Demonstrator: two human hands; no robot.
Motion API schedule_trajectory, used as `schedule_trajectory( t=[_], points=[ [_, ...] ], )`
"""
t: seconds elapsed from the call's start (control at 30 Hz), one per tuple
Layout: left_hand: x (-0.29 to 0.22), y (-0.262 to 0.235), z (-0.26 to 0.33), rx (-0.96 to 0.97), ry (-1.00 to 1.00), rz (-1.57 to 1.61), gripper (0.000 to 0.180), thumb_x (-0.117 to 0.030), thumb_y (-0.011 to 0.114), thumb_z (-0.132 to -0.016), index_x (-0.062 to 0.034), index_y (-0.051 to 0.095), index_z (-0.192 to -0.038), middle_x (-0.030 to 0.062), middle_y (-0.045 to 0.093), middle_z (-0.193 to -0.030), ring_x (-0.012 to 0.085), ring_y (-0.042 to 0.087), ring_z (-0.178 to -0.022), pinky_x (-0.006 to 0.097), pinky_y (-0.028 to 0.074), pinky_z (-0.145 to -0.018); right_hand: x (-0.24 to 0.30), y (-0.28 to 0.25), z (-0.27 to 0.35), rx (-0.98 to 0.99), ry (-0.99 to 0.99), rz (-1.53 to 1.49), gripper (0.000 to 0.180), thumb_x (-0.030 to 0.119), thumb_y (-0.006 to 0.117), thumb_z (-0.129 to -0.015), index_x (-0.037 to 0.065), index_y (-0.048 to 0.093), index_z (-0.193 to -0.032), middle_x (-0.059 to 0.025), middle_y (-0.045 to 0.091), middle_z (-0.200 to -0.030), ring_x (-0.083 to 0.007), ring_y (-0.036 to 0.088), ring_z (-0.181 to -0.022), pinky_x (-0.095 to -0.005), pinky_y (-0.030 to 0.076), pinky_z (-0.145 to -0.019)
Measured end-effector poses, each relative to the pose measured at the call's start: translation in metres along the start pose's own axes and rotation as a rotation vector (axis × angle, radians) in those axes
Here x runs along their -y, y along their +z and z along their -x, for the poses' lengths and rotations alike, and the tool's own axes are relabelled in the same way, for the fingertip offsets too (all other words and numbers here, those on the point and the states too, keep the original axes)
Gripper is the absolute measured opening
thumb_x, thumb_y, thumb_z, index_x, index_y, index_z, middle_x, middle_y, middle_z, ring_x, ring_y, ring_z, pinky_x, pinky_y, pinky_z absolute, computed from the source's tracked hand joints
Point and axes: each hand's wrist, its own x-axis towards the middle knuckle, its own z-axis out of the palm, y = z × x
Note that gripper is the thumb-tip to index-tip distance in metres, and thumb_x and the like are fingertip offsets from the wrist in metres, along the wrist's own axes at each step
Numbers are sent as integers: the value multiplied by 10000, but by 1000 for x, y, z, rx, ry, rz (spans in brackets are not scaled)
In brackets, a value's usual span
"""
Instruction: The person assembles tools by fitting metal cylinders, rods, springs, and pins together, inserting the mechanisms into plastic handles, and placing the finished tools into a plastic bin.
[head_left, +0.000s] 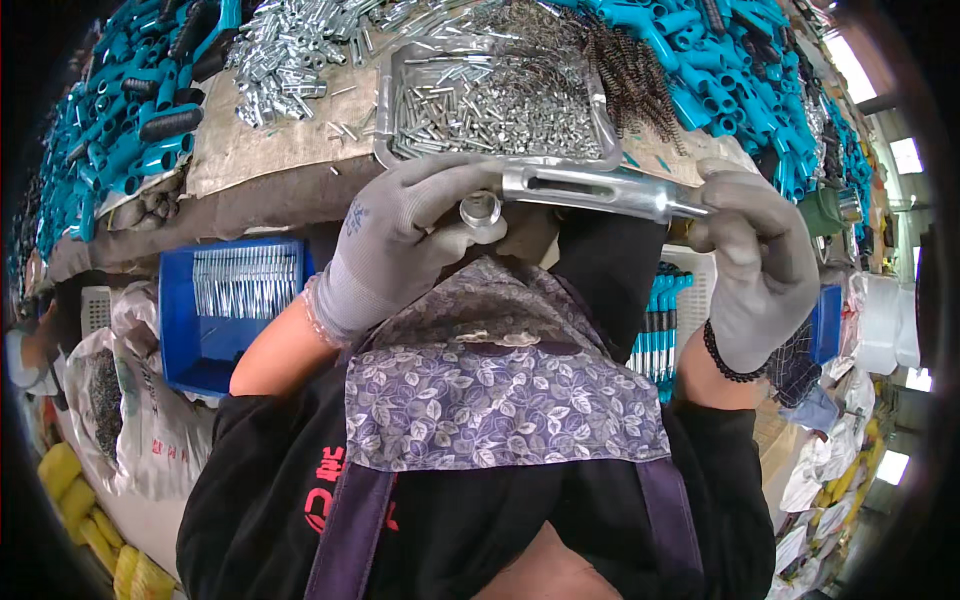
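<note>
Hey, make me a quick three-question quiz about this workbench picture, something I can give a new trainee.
1. True or false: both hands wear grey gloves.
2. What do the left hand and right hand hold between them?
A. a blue plastic handle
B. a silver metal tube
C. a dark spring
3. Fill in: the blue crate lies to the person's ____ side.

Key
1. True.
2. B: the metal tube, just in front of the metal tray of small silver pins.
3. Left.

Both gloves, left [400, 235] and right [765, 265], are grey, around a shiny silver metal tube [600, 190]. The apron [500, 400] is purple with pale leaf print. Teal handles [720, 60] heap beside a blue crate [215, 310].
</note>
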Motion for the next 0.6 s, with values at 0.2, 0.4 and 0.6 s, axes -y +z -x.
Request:
schedule_trajectory(
  t=[0.2,0.4,0.6],
  points=[
    [-5,7,1,-6,-11,13,367,-65,790,-768,-47,693,-1121,143,704,-1065,298,696,-921,350,564,-756,-10,-5,6,106,-265,122,197,155,765,-851,-8,682,-926,-117,698,-898,-283,672,-870,-374,517,-826],
    [-11,13,1,56,37,-87,347,-107,779,-778,-48,692,-1109,140,684,-985,313,668,-881,379,540,-758,-1,-13,6,174,-371,177,176,136,769,-831,29,675,-935,-105,698,-889,-285,672,-834,-413,510,-882],
    [4,33,22,263,10,-123,321,-173,760,-793,-38,695,-1076,135,676,-976,324,651,-918,396,533,-763,0,3,20,530,-581,344,264,115,721,-750,54,684,-1004,-83,697,-939,-286,652,-1003,-453,487,-983]
  ],
)
